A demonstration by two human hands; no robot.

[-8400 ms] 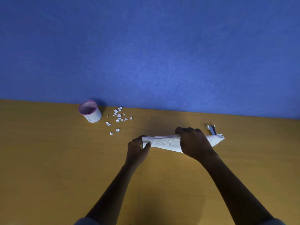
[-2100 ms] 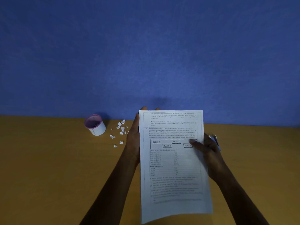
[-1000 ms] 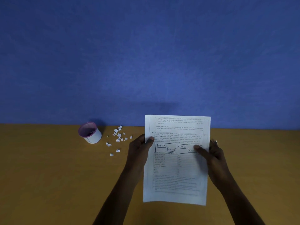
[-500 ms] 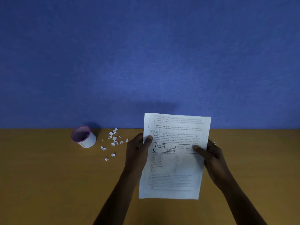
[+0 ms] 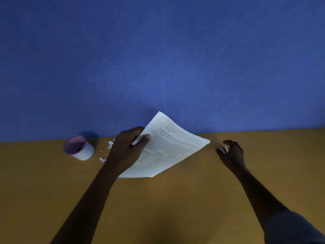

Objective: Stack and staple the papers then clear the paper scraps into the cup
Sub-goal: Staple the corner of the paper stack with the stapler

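My left hand [image 5: 126, 148] pinches the white printed stack of papers [image 5: 174, 147] at its left edge, thumb on top, and holds it tilted just above the table. At the right, my right hand [image 5: 233, 154] is off the papers and curls its fingers and thumb round the small stapler [image 5: 223, 149], which is mostly hidden by the hand. A white cup [image 5: 85, 153] with a pink rim stands at the back left. Several white paper scraps [image 5: 110, 143] lie between the cup and my left hand, some hidden behind the hand.
The brown table [image 5: 158, 208] runs up to a blue wall [image 5: 158, 59] right behind the cup and papers.
My right hand let go of the papers and moved right to the stapler. My left hand alone now holds the stack, which has turned and tipped to the right.
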